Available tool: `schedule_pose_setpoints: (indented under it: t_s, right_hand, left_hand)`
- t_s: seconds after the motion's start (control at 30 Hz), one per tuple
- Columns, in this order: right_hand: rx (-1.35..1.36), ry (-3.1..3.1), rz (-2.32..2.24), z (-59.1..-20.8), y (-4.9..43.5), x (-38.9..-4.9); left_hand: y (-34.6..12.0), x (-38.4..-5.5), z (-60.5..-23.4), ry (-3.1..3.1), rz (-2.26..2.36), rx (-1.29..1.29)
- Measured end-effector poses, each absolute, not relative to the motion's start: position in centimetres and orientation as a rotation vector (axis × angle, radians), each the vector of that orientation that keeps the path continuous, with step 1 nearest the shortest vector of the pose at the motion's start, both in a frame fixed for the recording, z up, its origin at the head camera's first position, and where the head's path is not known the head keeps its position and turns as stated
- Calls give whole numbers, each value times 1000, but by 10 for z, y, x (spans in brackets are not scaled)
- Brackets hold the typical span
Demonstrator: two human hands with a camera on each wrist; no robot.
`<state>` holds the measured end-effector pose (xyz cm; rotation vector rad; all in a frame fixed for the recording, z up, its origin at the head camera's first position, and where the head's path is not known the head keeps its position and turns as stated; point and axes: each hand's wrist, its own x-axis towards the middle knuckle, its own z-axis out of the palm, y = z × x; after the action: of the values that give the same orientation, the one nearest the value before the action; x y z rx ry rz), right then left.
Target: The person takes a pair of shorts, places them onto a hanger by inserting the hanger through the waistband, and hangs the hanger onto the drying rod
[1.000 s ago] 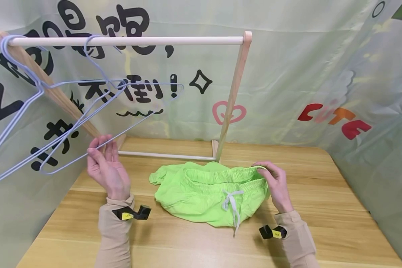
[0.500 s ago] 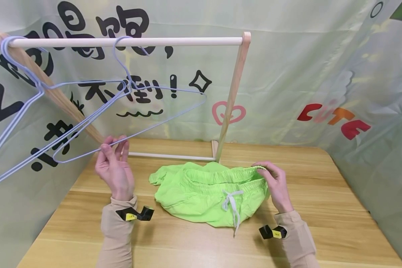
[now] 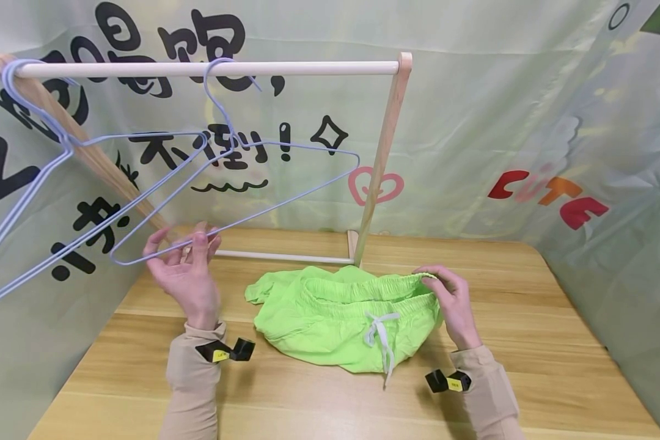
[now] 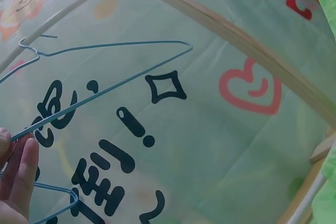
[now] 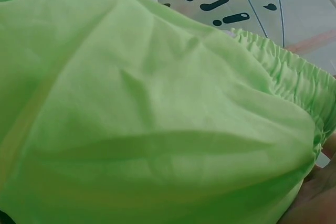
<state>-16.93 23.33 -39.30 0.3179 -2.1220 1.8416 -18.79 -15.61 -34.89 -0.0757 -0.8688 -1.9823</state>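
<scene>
My left hand [image 3: 187,269] pinches the lower bar of a blue wire hanger [image 3: 286,200], thumb in front and fingers behind. The hanger's hook hangs over the white rod [image 3: 319,68] of a small rack. In the left wrist view the same hanger [image 4: 100,95] runs up from my fingertips. On the table lie bright green shorts [image 3: 330,333], elastic waist spread open and a white drawstring [image 3: 384,336] tied at the front. My right hand [image 3: 456,302] grips the right end of the waistband, some fingers hidden by cloth. Green fabric [image 5: 157,98] fills most of the right wrist view.
More blue hangers [image 3: 68,145] hang together at the rod's left end. The rack's wooden post [image 3: 385,153] stands behind the shorts, joined by a low white bar [image 3: 280,255]. Printed curtains [image 3: 473,122] enclose the wooden table [image 3: 555,342].
The pinched hanger has slid rightward along the rod, away from the other hangers. My left hand shifted slightly right and its fingers moved on the bar. The right hand and shorts stayed still.
</scene>
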Motion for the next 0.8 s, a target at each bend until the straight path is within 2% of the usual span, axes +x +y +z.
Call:
schedule_pose_setpoints:
  t_s: [0.27,0.8]
  right_hand:
    - [315,-2121,1841,-393,233,-170]
    - [319,-2128,1833,-392,234,-169]
  left_hand:
    - [-156,-187,-345,-825,-1897,-149]
    - [-165,-181,-341,-875,-1869,-64]
